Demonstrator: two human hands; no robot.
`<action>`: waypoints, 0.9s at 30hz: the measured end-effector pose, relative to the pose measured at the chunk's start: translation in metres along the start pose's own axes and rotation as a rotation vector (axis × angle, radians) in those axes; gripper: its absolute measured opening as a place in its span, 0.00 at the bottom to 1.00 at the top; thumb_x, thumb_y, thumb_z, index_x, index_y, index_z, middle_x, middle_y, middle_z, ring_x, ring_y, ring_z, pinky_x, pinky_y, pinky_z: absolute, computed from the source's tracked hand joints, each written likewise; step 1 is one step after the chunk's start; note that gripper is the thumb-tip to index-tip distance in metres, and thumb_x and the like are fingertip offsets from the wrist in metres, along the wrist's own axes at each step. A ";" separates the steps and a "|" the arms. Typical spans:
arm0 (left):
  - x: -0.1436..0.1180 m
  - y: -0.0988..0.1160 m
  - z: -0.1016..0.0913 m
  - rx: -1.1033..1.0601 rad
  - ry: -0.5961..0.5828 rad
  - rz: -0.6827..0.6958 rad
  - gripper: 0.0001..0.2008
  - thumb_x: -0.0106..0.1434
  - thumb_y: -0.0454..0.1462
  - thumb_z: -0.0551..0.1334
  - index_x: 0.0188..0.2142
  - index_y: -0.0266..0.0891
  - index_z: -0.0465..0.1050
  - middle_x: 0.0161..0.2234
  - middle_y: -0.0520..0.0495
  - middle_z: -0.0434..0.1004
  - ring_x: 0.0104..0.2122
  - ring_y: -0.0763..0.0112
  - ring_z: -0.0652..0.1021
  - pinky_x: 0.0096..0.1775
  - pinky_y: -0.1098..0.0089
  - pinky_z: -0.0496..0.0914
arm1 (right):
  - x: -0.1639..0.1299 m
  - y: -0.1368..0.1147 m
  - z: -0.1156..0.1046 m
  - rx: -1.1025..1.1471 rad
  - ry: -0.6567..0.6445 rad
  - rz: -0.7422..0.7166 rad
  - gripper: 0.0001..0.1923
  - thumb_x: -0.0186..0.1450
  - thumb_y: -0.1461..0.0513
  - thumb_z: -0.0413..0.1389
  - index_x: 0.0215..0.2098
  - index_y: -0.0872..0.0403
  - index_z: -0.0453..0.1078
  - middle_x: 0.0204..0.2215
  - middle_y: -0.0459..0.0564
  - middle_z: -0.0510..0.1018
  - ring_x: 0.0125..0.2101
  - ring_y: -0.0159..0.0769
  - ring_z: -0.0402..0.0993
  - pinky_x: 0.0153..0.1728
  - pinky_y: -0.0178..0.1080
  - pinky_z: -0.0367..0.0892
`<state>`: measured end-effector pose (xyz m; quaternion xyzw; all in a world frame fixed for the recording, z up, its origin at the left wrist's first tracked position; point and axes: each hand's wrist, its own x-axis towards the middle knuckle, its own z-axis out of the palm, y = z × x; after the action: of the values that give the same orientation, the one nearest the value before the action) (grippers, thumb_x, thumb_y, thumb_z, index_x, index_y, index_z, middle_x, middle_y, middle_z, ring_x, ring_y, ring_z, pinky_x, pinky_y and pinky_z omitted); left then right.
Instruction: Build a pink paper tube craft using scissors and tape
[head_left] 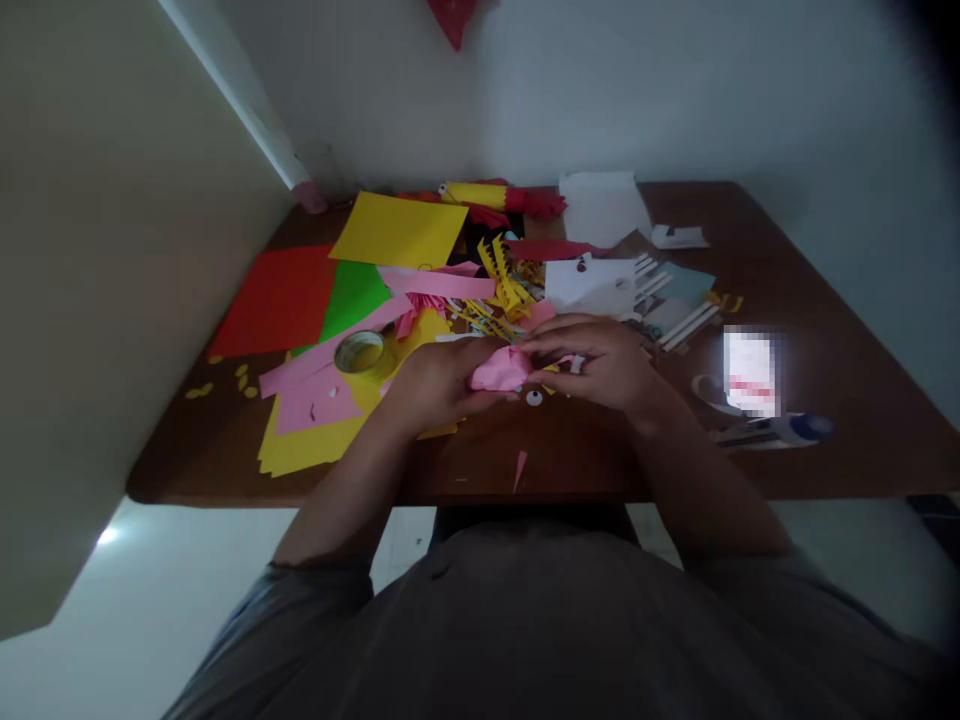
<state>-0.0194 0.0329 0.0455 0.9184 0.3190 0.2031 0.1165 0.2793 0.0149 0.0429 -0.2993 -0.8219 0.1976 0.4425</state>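
Both hands, left (435, 380) and right (600, 360), curled tight around pink paper (499, 370) above table (825, 300).

Both forearms come up from the bottom of the frame and angle in toward each other, so the hands meet about mid-table. The left hand (435, 385) is curled loosely, knuckles up, with its fingers pinched shut on a pink paper piece (501, 370). The right hand (600, 360) sits just beside it, palm down, fingers bent and reaching across to grip the same piece from the other side, wrists both pretty flat and low.
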 end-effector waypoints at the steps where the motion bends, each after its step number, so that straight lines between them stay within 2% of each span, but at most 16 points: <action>1: 0.000 0.001 0.000 -0.006 0.005 0.007 0.29 0.78 0.62 0.67 0.62 0.43 0.80 0.50 0.42 0.92 0.45 0.55 0.89 0.42 0.64 0.72 | 0.000 0.001 0.000 -0.011 0.005 -0.025 0.14 0.72 0.55 0.76 0.56 0.43 0.91 0.51 0.49 0.95 0.49 0.44 0.93 0.55 0.44 0.86; 12: 0.001 0.001 -0.001 -0.025 -0.005 0.006 0.30 0.77 0.61 0.68 0.64 0.43 0.82 0.54 0.40 0.92 0.50 0.52 0.90 0.46 0.62 0.77 | 0.001 -0.004 0.003 -0.042 0.037 -0.070 0.12 0.71 0.61 0.75 0.52 0.42 0.91 0.47 0.46 0.95 0.45 0.42 0.93 0.50 0.42 0.87; 17: 0.001 0.001 0.000 -0.017 0.013 0.017 0.31 0.78 0.64 0.66 0.64 0.45 0.82 0.56 0.39 0.92 0.51 0.51 0.90 0.47 0.61 0.78 | 0.000 -0.002 0.004 -0.027 0.048 -0.069 0.12 0.70 0.60 0.76 0.51 0.41 0.92 0.47 0.46 0.95 0.44 0.42 0.93 0.50 0.43 0.88; 20: 0.001 0.001 -0.001 0.001 0.023 0.013 0.33 0.78 0.65 0.65 0.65 0.43 0.81 0.55 0.39 0.92 0.50 0.51 0.90 0.46 0.61 0.77 | 0.000 -0.001 0.003 -0.009 0.045 -0.042 0.11 0.71 0.59 0.76 0.51 0.40 0.92 0.47 0.46 0.95 0.46 0.44 0.94 0.53 0.46 0.88; 23: 0.000 0.003 -0.003 0.037 0.027 0.006 0.38 0.79 0.68 0.59 0.68 0.42 0.79 0.54 0.37 0.91 0.48 0.50 0.90 0.43 0.59 0.76 | -0.001 -0.003 0.003 0.053 0.039 0.025 0.13 0.72 0.57 0.76 0.55 0.40 0.91 0.50 0.48 0.95 0.49 0.46 0.93 0.56 0.48 0.88; 25: 0.001 0.004 -0.003 0.063 0.035 -0.011 0.38 0.84 0.66 0.51 0.71 0.41 0.76 0.57 0.35 0.90 0.49 0.49 0.89 0.44 0.58 0.76 | -0.001 -0.005 0.006 0.126 0.044 0.119 0.20 0.70 0.54 0.78 0.60 0.41 0.90 0.55 0.50 0.93 0.47 0.45 0.93 0.53 0.47 0.89; 27: 0.002 0.005 -0.002 0.111 0.068 -0.041 0.36 0.86 0.62 0.48 0.72 0.41 0.75 0.59 0.34 0.89 0.51 0.48 0.89 0.47 0.56 0.77 | -0.001 -0.005 0.011 0.162 0.076 0.188 0.25 0.68 0.52 0.80 0.62 0.43 0.89 0.55 0.52 0.92 0.45 0.44 0.92 0.49 0.46 0.89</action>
<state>-0.0163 0.0300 0.0497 0.9093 0.3521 0.2139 0.0585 0.2691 0.0098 0.0388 -0.3458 -0.7542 0.2924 0.4755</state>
